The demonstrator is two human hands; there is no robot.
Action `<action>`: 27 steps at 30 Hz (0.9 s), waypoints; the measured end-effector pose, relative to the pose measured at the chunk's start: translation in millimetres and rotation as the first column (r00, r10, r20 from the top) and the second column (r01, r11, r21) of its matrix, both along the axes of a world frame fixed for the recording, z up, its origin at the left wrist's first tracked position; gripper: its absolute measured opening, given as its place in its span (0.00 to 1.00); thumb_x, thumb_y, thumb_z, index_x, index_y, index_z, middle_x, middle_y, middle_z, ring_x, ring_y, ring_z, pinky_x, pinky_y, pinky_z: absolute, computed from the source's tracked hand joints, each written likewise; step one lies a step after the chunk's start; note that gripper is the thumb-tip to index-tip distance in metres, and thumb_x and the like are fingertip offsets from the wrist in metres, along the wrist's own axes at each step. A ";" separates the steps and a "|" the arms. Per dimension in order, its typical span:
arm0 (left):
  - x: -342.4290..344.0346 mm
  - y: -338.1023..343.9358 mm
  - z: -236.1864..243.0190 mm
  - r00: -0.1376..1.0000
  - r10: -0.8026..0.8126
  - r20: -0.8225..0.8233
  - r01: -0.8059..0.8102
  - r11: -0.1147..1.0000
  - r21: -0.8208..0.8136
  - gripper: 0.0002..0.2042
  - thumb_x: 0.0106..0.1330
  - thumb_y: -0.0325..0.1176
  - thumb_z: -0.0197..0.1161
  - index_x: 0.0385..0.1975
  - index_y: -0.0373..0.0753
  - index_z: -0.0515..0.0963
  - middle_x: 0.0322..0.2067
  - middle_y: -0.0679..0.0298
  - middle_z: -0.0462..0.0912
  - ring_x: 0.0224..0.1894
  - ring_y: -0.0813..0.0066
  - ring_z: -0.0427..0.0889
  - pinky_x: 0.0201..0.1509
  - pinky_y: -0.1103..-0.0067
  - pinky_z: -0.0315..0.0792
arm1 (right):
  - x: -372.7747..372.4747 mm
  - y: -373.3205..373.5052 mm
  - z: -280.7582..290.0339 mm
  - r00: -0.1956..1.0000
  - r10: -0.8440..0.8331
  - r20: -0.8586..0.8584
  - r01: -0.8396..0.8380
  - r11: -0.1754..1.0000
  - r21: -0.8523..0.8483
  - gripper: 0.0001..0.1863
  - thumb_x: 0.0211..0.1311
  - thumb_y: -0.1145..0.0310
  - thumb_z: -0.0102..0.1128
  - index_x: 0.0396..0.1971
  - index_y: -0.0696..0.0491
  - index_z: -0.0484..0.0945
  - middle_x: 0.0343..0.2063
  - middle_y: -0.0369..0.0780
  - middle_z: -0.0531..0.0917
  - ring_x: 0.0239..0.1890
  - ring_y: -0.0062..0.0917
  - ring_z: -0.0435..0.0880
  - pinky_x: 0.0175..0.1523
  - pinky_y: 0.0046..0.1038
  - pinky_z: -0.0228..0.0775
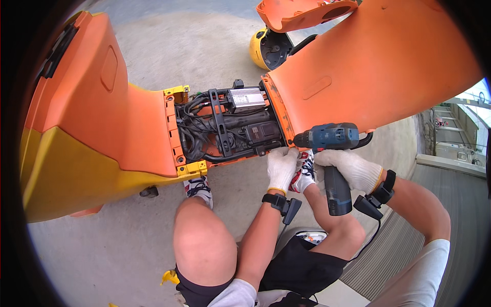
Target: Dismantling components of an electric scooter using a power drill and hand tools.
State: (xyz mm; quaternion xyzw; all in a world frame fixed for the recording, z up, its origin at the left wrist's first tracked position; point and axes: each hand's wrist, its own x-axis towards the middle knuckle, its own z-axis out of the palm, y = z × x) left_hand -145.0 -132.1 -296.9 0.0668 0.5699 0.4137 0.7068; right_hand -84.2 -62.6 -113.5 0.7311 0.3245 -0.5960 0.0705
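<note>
Gripping a blue-and-black cordless drill (332, 135), the right hand (353, 166), in a white knitted glove, has its fingers closed around the handle, just below the motor housing. The black battery base hangs down beneath the hand, and the chuck points to the left, its tip right at the lower corner of an orange ridged plastic flange (279, 105). Just below that tip, the left hand (282, 166), also in a white knitted glove, reaches up to the same corner, its fingertips bunched against the near edge; whether they pinch something small cannot be told.

The flange borders a large, smooth, curved orange plastic panel (358, 77) that stretches away to the upper right. To the left of the flange lies an open bay holding a silver rectangular metal box (246, 98), a black rectangular plastic box (262, 132), a slotted black metal bar (220, 120) and bundled black cables (192, 123). Beyond the bay, further left, rises a bulky orange-and-yellow plastic body section (110, 110).

At the top, a rounded yellow shell with a black inside (271, 48) is on the grey concrete floor (158, 46), near a curved orange plastic cover (302, 14). Black straps (276, 201) circle both wrists.
</note>
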 end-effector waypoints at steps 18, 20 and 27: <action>7.9 -2.3 -18.4 0.995 0.010 -0.097 0.001 0.994 0.112 0.15 0.63 0.37 0.63 0.30 0.28 0.86 0.23 0.56 0.87 0.23 0.72 0.85 0.30 0.76 0.76 | 5.3 0.2 -6.7 0.997 0.076 -0.004 -0.076 0.997 -0.008 0.12 0.60 0.65 0.62 0.37 0.58 0.80 0.27 0.40 0.82 0.27 0.24 0.82 0.34 0.29 0.79; 8.2 -3.1 -18.1 0.998 0.036 -0.054 -0.030 0.994 0.106 0.14 0.63 0.36 0.63 0.28 0.27 0.85 0.20 0.57 0.85 0.22 0.72 0.85 0.29 0.76 0.77 | 6.2 3.2 -5.2 0.994 0.109 0.021 -0.108 0.994 -0.029 0.13 0.60 0.64 0.62 0.38 0.58 0.80 0.28 0.40 0.82 0.28 0.23 0.82 0.34 0.28 0.79; 10.5 -3.7 -21.6 0.998 0.047 -0.052 -0.042 0.994 0.101 0.15 0.64 0.37 0.63 0.26 0.27 0.84 0.20 0.58 0.84 0.22 0.75 0.82 0.28 0.75 0.73 | 15.5 0.1 -6.7 0.962 0.270 -0.031 -0.271 0.962 -0.022 0.13 0.61 0.64 0.64 0.40 0.57 0.80 0.30 0.38 0.82 0.30 0.22 0.82 0.36 0.27 0.79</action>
